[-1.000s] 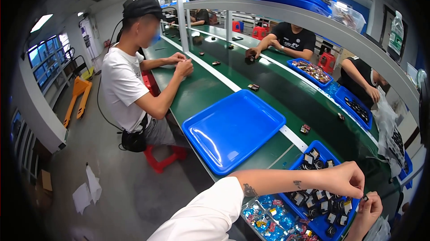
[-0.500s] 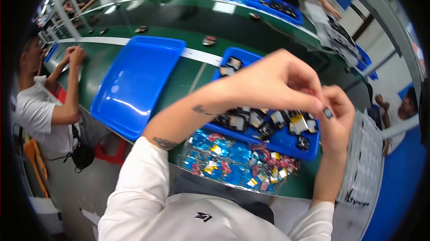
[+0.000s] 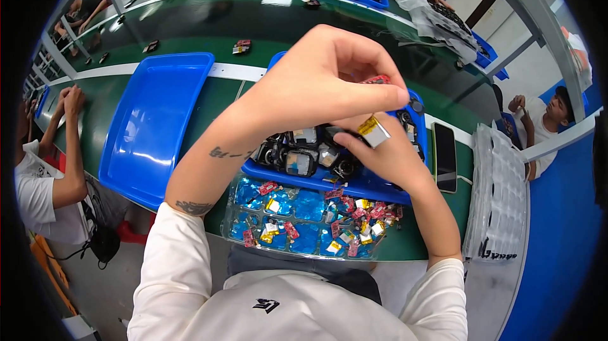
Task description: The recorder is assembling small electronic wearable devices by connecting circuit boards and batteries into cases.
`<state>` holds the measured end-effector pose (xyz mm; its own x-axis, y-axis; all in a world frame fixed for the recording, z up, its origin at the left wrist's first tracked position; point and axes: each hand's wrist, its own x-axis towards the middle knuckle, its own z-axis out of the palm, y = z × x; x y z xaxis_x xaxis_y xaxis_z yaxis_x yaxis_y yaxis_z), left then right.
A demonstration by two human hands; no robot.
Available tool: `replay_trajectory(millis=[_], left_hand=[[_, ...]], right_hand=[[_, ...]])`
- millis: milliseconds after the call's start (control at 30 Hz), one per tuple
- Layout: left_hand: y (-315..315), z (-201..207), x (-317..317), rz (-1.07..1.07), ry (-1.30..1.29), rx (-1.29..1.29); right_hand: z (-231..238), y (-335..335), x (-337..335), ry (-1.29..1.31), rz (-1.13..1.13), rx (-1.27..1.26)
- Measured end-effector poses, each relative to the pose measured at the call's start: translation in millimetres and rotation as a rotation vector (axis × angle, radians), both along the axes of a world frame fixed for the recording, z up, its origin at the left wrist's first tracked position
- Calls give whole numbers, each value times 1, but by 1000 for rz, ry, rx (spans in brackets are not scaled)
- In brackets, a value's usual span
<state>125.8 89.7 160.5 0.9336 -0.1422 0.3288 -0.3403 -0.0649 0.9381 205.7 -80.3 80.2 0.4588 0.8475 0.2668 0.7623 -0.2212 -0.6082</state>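
My left hand [image 3: 316, 78] is raised over a blue tray [image 3: 380, 190], thumb and fingers pinched on a small red circuit board [image 3: 378, 80]. Below it shows a silver battery pouch [image 3: 375, 132] with yellow tape, seemingly hanging from the board. My right hand [image 3: 392, 154] reaches into the tray, behind the battery. Its thumb points left, beside dark watch-like cases, while the fingers are hidden by my left hand, so its grip does not show. Black square cases [image 3: 299, 162] fill the tray. In front lies a clear compartmented tray [image 3: 310, 212] with blue film, strewn with red boards and batteries.
An empty-looking blue tray [image 3: 155, 122] lies at the left. A phone [image 3: 444, 157] lies right of the case tray, near stacked clear plastic trays [image 3: 497, 195]. Beyond runs a green belt [image 3: 190, 24] carrying small parts. Other people sit left, right and across.
My right hand has come down and leftward from beside my left fingertips to the case tray. The battery now shows below my left hand. The view has shifted.
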Motion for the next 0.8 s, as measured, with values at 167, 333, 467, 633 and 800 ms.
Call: replay_trajectory(millis=[167, 333, 467, 633, 800], left_hand=[[1, -5, 2, 141, -50, 15], [-4, -6, 7, 172, -98, 24], [-7, -11, 6, 253, -140, 269], [-12, -16, 9, 343, -180, 397], [-15, -17, 7, 382, -196, 440]], right_hand=[[17, 0, 11, 210, -216, 433], [41, -7, 10, 303, -166, 590], [39, -11, 8, 499, -171, 564], [37, -15, 2, 406, -131, 454], [44, -13, -11, 510, -113, 445]])
